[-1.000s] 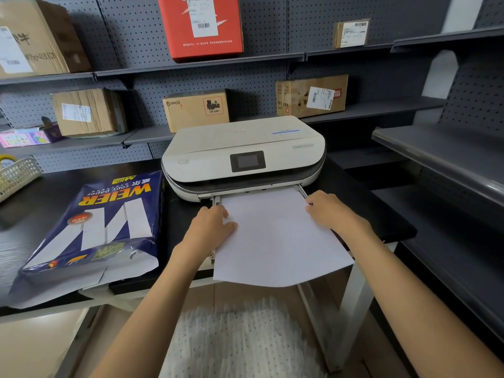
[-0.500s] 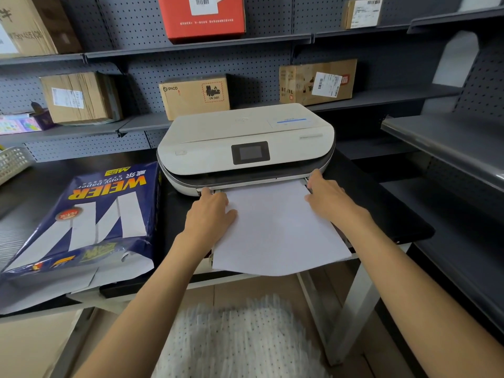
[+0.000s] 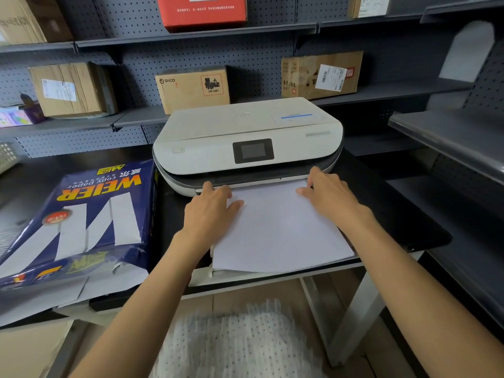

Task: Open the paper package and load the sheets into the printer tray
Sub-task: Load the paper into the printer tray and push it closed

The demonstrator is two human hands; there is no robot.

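Note:
A white printer [image 3: 245, 135] sits on the black table [image 3: 395, 214], its tray [image 3: 210, 270] pulled out toward me. A stack of white sheets [image 3: 281, 230] lies in the tray, its far edge under the printer's front slot. My left hand [image 3: 211, 211] lies on the stack's left edge, fingers reaching the slot. My right hand [image 3: 327, 195] presses on the stack's far right corner. The blue paper package [image 3: 81, 219] lies to the left of the printer, its near end torn open.
Grey pegboard shelves behind the printer carry cardboard boxes [image 3: 191, 88] and a red box [image 3: 203, 9]. More grey shelves [image 3: 447, 137] stand at the right. A pale basket [image 3: 6, 156] sits at the far left edge.
Both hands have slid the sheets farther into the printer; less paper hangs over the near edge. My view has moved closer to the printer.

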